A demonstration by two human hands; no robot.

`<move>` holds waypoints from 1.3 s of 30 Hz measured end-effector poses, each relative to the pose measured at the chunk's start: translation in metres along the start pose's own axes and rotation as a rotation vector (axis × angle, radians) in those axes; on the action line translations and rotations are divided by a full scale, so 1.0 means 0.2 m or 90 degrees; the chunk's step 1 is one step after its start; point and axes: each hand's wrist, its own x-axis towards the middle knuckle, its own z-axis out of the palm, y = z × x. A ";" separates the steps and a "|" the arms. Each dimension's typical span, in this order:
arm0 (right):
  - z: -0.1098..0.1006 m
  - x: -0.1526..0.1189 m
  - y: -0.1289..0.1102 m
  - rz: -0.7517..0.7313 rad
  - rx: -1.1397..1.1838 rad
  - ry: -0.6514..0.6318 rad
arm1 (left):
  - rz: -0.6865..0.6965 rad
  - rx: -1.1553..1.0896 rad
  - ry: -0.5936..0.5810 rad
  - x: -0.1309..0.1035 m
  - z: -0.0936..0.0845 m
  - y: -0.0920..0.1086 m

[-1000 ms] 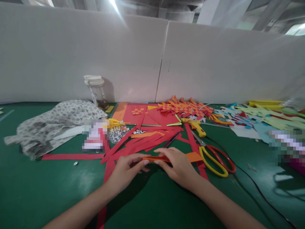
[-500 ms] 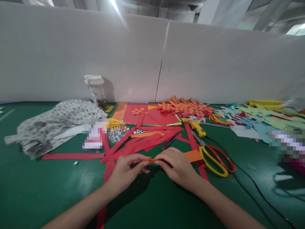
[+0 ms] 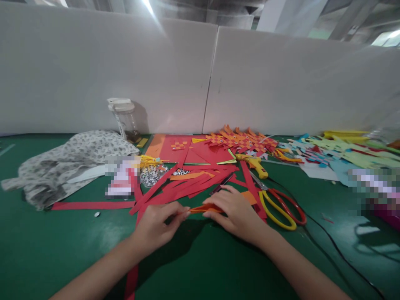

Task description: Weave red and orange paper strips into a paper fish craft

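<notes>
An orange paper strip (image 3: 197,209) stretches between my two hands above the green table (image 3: 193,266). Its left end is pinched between the thumb and fingertips of my left hand (image 3: 159,223). My right hand (image 3: 234,214) holds the folded strip between thumb and fingers, and part of the strip is hidden under the palm. Another piece of orange paper shows just beyond the right knuckles. Red paper strips (image 3: 178,189) lie in a loose pile behind both hands.
Scissors (image 3: 278,212) with yellow and red handles lie right of my right hand, near a yellow glue gun (image 3: 254,164) and its black cord. Woven orange-red pieces (image 3: 240,139), patterned cloth (image 3: 78,160) and a lidded bottle (image 3: 123,118) stand or lie farther back.
My hands have moved slightly apart, and more of the orange strip shows between them. The fingers of my right hand are spread farther along it.
</notes>
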 end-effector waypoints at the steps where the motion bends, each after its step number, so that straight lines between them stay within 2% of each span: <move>1: -0.01 0.00 0.01 0.006 -0.008 -0.008 | 0.017 0.044 0.009 0.00 -0.01 -0.02; 7: 0.02 -0.01 0.04 -0.048 -0.074 0.006 | 0.066 0.253 -0.048 0.00 0.00 -0.04; 15: 0.06 0.00 -0.05 -0.087 -0.028 0.079 | 0.069 0.277 -0.067 -0.01 0.04 0.00; 23: 0.00 -0.02 0.02 -0.024 -0.023 0.067 | 0.008 0.267 -0.017 0.00 0.01 -0.05; 28: 0.00 -0.01 0.02 -0.061 -0.046 0.059 | 0.099 0.356 -0.002 0.00 -0.01 -0.04; 33: 0.02 -0.01 -0.01 -0.100 -0.071 0.068 | 0.130 0.475 -0.071 0.00 0.02 0.02; 36: 0.03 0.00 -0.05 -0.103 -0.075 0.057 | 0.116 0.511 -0.128 0.00 0.04 0.06; 39: 0.03 0.00 -0.07 -0.097 -0.071 0.045 | 0.127 0.517 -0.151 0.00 0.05 0.07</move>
